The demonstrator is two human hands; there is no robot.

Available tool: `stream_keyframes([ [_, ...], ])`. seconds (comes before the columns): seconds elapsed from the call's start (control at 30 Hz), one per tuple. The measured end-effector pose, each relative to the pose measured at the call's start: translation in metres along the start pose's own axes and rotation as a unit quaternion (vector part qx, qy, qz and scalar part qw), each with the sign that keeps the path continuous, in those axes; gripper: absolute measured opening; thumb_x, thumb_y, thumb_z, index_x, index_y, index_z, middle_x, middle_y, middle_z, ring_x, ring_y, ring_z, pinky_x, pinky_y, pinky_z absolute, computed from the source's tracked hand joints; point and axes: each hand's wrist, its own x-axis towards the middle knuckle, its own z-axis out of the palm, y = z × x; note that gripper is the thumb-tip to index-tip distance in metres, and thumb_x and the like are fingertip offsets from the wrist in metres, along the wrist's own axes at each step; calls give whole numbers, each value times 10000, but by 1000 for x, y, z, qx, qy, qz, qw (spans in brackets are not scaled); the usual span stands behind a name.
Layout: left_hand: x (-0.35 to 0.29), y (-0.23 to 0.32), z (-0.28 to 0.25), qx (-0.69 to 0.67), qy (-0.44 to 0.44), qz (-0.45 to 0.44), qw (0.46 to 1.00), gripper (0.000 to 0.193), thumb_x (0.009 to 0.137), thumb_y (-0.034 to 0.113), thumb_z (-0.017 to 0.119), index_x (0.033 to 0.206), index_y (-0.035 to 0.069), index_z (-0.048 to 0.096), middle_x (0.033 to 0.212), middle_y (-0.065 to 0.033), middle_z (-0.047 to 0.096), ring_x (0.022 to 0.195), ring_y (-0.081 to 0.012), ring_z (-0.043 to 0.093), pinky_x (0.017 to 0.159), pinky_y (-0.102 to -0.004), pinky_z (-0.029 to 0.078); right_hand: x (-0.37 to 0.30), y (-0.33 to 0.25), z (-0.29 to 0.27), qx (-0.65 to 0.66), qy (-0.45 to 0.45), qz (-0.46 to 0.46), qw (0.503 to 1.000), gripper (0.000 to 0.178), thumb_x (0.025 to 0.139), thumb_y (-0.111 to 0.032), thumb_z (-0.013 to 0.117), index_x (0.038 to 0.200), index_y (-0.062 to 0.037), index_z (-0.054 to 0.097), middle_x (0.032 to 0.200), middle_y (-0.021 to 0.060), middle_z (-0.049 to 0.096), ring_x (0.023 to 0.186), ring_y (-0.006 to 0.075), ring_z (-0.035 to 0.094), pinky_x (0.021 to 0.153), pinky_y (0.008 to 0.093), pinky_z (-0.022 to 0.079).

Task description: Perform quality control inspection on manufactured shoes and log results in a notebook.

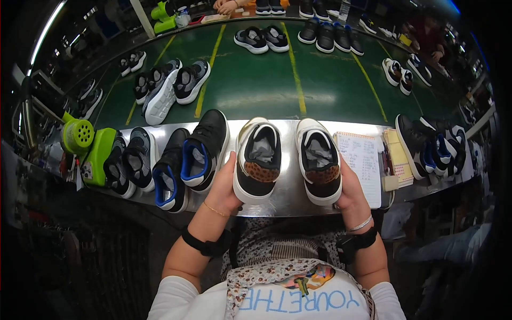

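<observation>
My left hand grips the outer side of a white sneaker with a spotted brown heel patch and a black heel. Its mate, a second white sneaker, is in my right hand, whose fingers wrap its outer side. Both shoes stand side by side, heels toward me, over the metal ledge, with a gap between them. Grey paper stuffing fills each opening. Left of my left hand is a black shoe with blue lining. A notebook with handwriting lies beside my right hand.
Beyond the ledge runs a green conveyor belt with yellow lines, carrying several pairs of shoes. More shoes and a bright green machine stand at left. Yellow papers and black shoes are at right. Another person's hands show at the far side.
</observation>
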Motion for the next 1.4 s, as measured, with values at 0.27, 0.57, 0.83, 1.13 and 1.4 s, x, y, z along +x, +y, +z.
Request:
stream_keyframes([
  [0.27, 17, -20, -1, -146, -100, 23, 984, 513, 978, 382, 144, 1280, 37, 372, 1261, -149, 468, 1148, -278, 475, 987, -405, 388, 11, 24, 34, 95, 9, -27, 995, 315, 948, -221, 389, 1127, 3, 518, 1062, 131, 602, 935, 225, 608, 820, 346, 518],
  [0.57, 15, -19, 16, -41, 73, 64, 994, 489, 982, 355, 156, 1250, 30, 405, 1242, -134, 483, 1122, -259, 492, 965, -385, 404, 18, 28, 31, -36, 49, -47, 997, 453, 976, -361, 286, 1176, -13, 497, 1125, 126, 572, 981, 226, 573, 836, 345, 480],
  [0.83, -4, -30, -38, 640, 224, 306, 668, 355, 868, 58, 453, 1221, 23, 472, 963, -162, 504, 850, -269, 526, 784, -333, 427, -18, -3, 61, -778, 68, -274, 561, 334, 824, -234, 596, 1081, -24, 563, 780, 103, 537, 704, 273, 556, 654, 361, 453],
  [1.13, -104, 18, 0, 693, 324, 473, 437, 201, 740, -9, 589, 940, 4, 597, 920, -126, 538, 830, -251, 532, 723, -330, 434, -14, 50, 75, -902, -108, -243, 339, 446, 599, -461, 724, 899, -155, 601, 743, 82, 481, 682, 249, 551, 568, 365, 434],
  [1.4, -172, 90, -70, 515, 447, 390, 618, 345, 846, 30, 515, 1189, 5, 496, 1154, -95, 512, 1041, -178, 508, 879, -283, 397, 25, -58, 79, -891, -82, -306, 327, 483, 587, -506, 718, 901, -154, 615, 746, 67, 497, 710, 254, 566, 589, 361, 448],
])
